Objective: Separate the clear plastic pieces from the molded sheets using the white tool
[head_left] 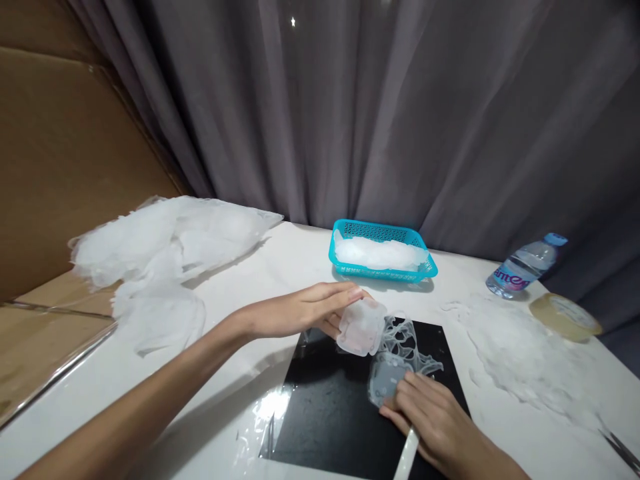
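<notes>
Translucent pad (361,327) pinched by outstretched left hand (310,310), while curled right hand (433,420) grips white stick (406,459).

Grey curtain (400,100) behind, white table (300,260) w/ glare, cardboard (60,147) at left

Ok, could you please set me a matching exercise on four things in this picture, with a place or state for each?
Things:
1. left hand
2. right hand
3. turquoise basket
4. tape roll

Places or states:
A. lies flat near the right edge of the table, close to the water bottle
B. holds a translucent white piece over the black mat
C. stands at the back by the curtain, full of white pieces
D. grips a white stick, fingertips on a clear piece

Pairs: 1-B, 2-D, 3-C, 4-A
</notes>
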`<state>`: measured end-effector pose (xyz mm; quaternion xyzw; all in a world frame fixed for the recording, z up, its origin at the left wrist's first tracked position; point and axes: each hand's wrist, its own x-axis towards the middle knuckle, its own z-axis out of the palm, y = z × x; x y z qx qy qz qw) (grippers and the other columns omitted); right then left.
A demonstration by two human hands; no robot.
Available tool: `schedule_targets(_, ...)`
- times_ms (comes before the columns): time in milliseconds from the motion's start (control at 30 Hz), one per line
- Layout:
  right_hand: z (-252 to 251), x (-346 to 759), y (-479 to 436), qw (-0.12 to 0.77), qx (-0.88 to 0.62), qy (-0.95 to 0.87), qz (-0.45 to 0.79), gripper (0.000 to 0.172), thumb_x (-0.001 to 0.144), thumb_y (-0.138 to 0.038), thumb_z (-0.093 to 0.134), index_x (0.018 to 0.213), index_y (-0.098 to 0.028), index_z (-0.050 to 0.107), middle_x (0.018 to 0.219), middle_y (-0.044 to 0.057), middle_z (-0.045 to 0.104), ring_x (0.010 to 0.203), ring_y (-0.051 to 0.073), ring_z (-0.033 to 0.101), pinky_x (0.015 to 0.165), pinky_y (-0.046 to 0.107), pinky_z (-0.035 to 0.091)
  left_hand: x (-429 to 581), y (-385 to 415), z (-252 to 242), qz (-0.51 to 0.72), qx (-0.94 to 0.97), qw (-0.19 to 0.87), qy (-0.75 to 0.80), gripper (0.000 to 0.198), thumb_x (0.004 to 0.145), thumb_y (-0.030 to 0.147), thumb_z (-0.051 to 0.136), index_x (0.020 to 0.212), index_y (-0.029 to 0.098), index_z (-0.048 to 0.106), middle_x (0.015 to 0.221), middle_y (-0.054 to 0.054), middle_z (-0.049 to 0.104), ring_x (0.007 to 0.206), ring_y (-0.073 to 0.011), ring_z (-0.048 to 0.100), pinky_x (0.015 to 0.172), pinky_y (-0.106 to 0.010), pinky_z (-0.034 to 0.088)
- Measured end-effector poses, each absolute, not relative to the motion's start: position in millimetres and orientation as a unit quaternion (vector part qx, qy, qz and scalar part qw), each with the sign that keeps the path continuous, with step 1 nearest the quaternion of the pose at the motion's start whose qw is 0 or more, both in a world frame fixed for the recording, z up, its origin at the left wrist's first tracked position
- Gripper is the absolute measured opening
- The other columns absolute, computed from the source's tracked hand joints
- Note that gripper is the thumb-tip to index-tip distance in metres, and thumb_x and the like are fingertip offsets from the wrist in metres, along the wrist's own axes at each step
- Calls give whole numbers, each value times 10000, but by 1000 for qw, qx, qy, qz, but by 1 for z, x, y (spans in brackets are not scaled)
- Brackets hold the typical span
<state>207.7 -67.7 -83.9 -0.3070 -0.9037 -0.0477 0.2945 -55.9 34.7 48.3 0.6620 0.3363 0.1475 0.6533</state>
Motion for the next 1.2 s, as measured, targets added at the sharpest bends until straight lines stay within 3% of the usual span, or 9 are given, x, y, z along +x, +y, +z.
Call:
schedule_targets(133, -81, 207, -70, 290, -311, -905, -12, 141, 1026, -304, 580, 930, -200, 582, 732, 23, 646, 708, 217, 692, 704, 331, 572, -56, 38, 42, 143, 630, 698, 308, 613, 1016, 665, 438, 1350, 188, 632, 1076, -129, 743, 898, -224, 700, 756, -300, 510)
schedule_targets(233, -83, 204, -73, 284, -326, -901, -30, 169, 1039, -275, 534, 885, -210, 552, 713, 19, 629, 688, 214, 678, 708, 337, 573, -55, 40, 37, 136, 614, 720, 294, 603, 1022, 648, 450, 1351, 178, 636, 1081, -141, 755, 935, -235, 710, 796, -320, 517)
schedule_targets(467, -84, 200, -72, 299, -322, -897, -51, 202, 1028, -280, 533, 833, -228, 519, 686, 12, 596, 650, 211, 635, 633, 321, 539, -55, 40, 29, 136, 578, 762, 259, 383, 976, 434, 668, 1257, 175, 683, 1075, -90, 728, 914, -187, 677, 822, -296, 502)
schedule_targets(633, -87, 197, -69, 325, -329, -884, -69, 234, 1050, -289, 455, 827, -229, 491, 668, 6, 569, 619, 198, 609, 629, 308, 534, -52, 40, 10, 138, 639, 708, 267, 376, 951, 388, 712, 1235, 145, 674, 1000, -73, 721, 855, -165, 643, 781, -262, 473)
schedule_targets(867, -92, 200, -69, 309, -356, -881, -30, 169, 1024, -255, 481, 857, -230, 465, 717, 11, 594, 658, 201, 630, 631, 301, 548, -39, 96, -6, 431, 649, 505, 371, 498, 819, 531, 784, 1084, 124, 674, 1020, -103, 735, 942, -236, 647, 882, -337, 490)
schedule_targets(1067, -99, 202, -70, 304, -362, -881, -8, 110, 1003, -222, 479, 893, -227, 467, 755, 10, 609, 668, 192, 635, 732, 331, 583, -29, 130, 2, 446, 643, 488, 387, 531, 775, 602, 786, 991, 131, 673, 783, -29, 660, 737, -173, 608, 786, -328, 518)
schedule_targets(1200, -102, 202, -69, 302, -364, -881, -5, 89, 977, -194, 503, 902, -227, 470, 760, 11, 610, 687, 201, 643, 678, 317, 562, -28, 132, -2, 431, 658, 462, 409, 542, 818, 644, 715, 932, 114, 703, 757, -44, 659, 689, -162, 589, 688, -289, 489)
